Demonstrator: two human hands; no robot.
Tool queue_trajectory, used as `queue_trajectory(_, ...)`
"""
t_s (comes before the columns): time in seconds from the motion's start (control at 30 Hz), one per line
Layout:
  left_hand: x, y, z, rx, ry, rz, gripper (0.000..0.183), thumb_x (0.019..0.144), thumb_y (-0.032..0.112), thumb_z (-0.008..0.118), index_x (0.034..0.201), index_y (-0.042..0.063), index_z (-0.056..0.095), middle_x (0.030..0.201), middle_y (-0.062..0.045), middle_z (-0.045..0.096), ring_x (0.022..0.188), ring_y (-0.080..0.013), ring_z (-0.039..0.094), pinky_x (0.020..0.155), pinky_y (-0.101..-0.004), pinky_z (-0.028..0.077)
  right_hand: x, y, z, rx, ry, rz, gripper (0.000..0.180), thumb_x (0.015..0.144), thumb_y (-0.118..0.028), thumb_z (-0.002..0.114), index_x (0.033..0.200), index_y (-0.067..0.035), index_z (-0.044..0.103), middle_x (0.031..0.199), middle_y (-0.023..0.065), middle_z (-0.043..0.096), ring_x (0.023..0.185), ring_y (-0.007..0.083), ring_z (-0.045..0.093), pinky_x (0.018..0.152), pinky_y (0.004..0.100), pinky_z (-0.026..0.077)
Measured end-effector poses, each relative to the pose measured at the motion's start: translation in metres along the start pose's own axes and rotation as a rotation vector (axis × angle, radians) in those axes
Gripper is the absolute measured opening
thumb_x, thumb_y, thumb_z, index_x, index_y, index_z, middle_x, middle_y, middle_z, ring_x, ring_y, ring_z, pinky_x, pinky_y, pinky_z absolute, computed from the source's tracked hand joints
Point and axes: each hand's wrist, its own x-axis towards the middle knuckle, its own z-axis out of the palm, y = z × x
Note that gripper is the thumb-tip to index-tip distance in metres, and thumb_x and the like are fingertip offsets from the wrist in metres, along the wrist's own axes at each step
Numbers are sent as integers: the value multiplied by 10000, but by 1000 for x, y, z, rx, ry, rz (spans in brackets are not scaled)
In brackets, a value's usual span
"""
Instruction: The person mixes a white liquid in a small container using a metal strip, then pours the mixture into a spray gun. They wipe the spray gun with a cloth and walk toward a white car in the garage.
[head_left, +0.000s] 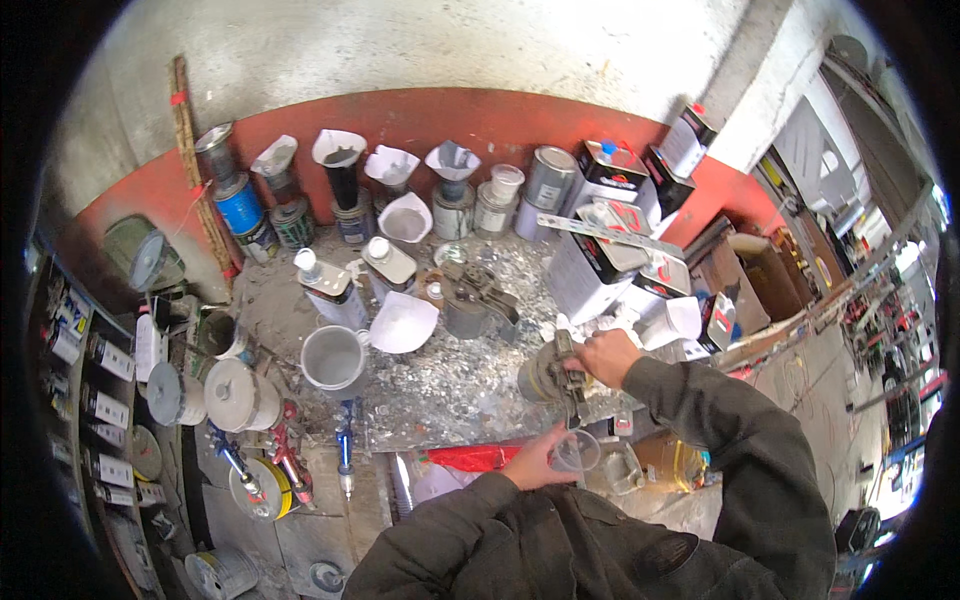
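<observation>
My right hand (606, 358) grips the handle of a metal paint can (537, 379) with a stirring and pouring lid (568, 367). The can is tilted so that the lid's spout points down at a clear plastic cup (576, 451). My left hand (534, 459) holds this cup just beyond the bench's front edge. Whether liquid is flowing cannot be made out. A second can with a similar lid (474, 289) stands farther back on the paint-spattered bench (442, 390).
A grey mixing cup (334, 360) and a white paper strainer (405, 322) are on the left. Blue (346, 450) and red (289, 457) spray guns hang at the front edge. Rectangular solvent tins (592, 274), with a metal ruler (611, 235) across them, crowd the right. Strainer-topped cans (454, 210) line the wall.
</observation>
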Motion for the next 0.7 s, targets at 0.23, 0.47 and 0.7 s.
queue_trajectory(0.23, 0, 6, -2, -30, -12, -16, 747, 713, 307, 889, 1333, 58, 553, 1596, -315, 240, 1501, -372, 262, 1177, -401, 298, 1, 2, 10, 794, -246, 453, 553, 997, -496, 505, 717, -68, 716, 711, 125, 703, 677, 350, 695, 632, 470, 542)
queue_trajectory(0.47, 0, 2, 0, 118, -56, 52, 808, 730, 207, 898, 1397, 15, 485, 1621, -254, 241, 1504, -301, 270, 1162, -391, 319, -1, 14, -19, -12, 27, -170, 647, 779, -671, 667, 853, -29, 692, 770, 126, 684, 791, 328, 690, 645, 438, 537)
queue_trajectory(0.7, -1, 4, -2, -71, -78, -52, 766, 723, 229, 895, 1351, -3, 524, 1606, -270, 261, 1511, -327, 249, 1157, -390, 334, 4, 5, 0, 128, -77, -11, 588, 947, -556, 539, 768, -25, 717, 744, 136, 697, 791, 352, 672, 682, 460, 535)
